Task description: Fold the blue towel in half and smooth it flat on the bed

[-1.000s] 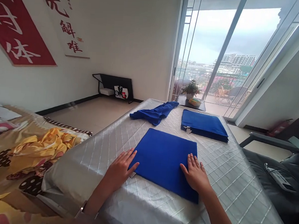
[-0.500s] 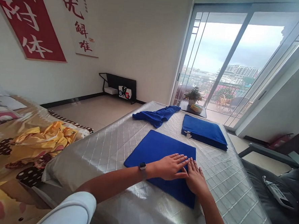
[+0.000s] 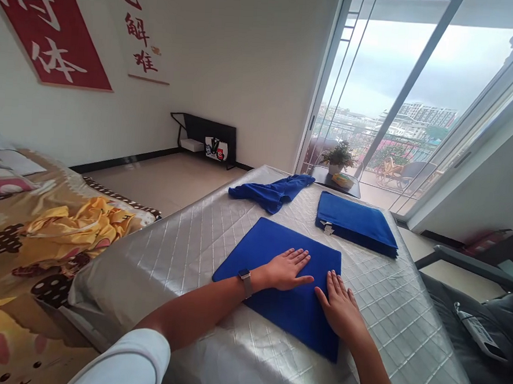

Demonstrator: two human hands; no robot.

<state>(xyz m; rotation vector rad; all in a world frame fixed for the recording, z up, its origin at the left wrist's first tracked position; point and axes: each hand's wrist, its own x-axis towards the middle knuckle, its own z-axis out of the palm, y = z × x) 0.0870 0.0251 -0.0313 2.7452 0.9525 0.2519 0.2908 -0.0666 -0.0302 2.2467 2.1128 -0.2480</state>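
A folded blue cloth [image 3: 274, 248] lies flat on the silver quilted table cover [image 3: 183, 251]. My left hand [image 3: 287, 269] rests palm down on the middle of it, fingers spread, a watch on the wrist. My right hand [image 3: 340, 307] presses flat on the cloth's near right edge, fingers apart. Neither hand grips anything. Beyond, a stack of folded blue cloths [image 3: 356, 224] sits at the far right, and a crumpled blue cloth [image 3: 271, 192] lies at the far left.
A bed with a brown and yellow cartoon blanket [image 3: 40, 242] stands to the left. A dark chair [image 3: 471, 292] with a remote on it is at the right. A small table with a potted plant [image 3: 339, 159] stands before the glass balcony doors.
My left hand swept from the cloth's left edge across to its middle, then drew slightly back from the right hand. The right hand stayed at the near right edge.
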